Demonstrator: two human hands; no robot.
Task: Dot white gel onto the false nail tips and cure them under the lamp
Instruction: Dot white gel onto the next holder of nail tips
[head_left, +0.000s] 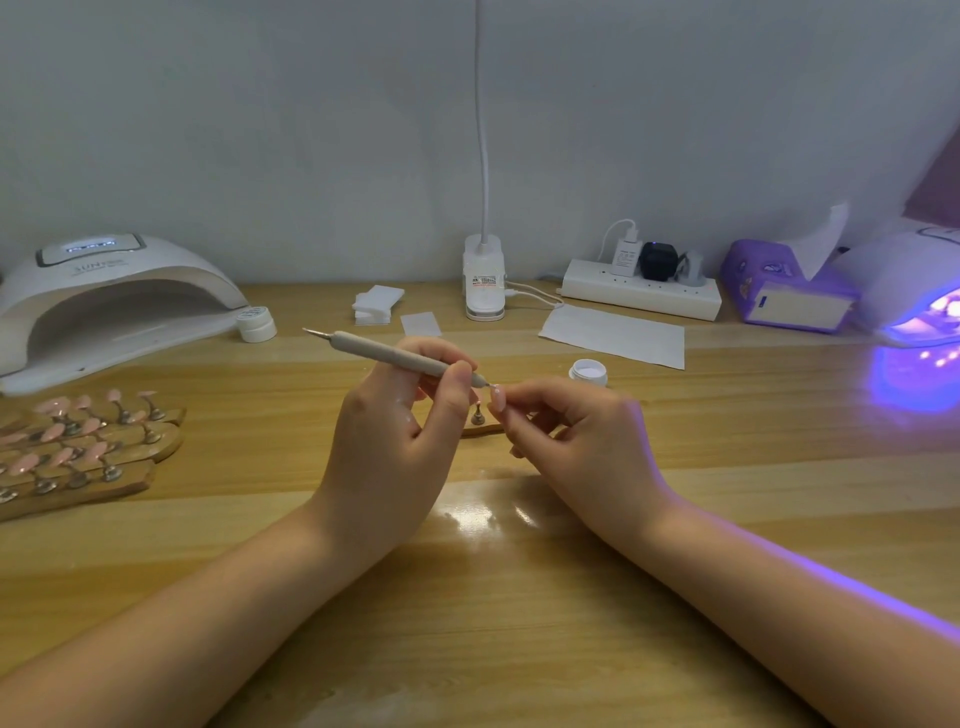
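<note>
My left hand (395, 431) grips a grey dotting pen (384, 353), its fine tip touching a pale pink false nail tip (497, 397). My right hand (576, 431) pinches that nail tip on its small stand, just above a wooden holder (480, 427). An open jar of white gel (588, 371) sits just behind my right hand. At the far right a white curing lamp (914, 291) glows purple.
Several wooden holders with pink nail tips (78, 447) lie at the left, in front of a second white lamp (104, 301) that is unlit inside. A closed white jar (255, 322), cotton pads (376, 304), paper sheets (613, 335), a power strip (641, 291) and a purple tissue box (784, 291) line the back.
</note>
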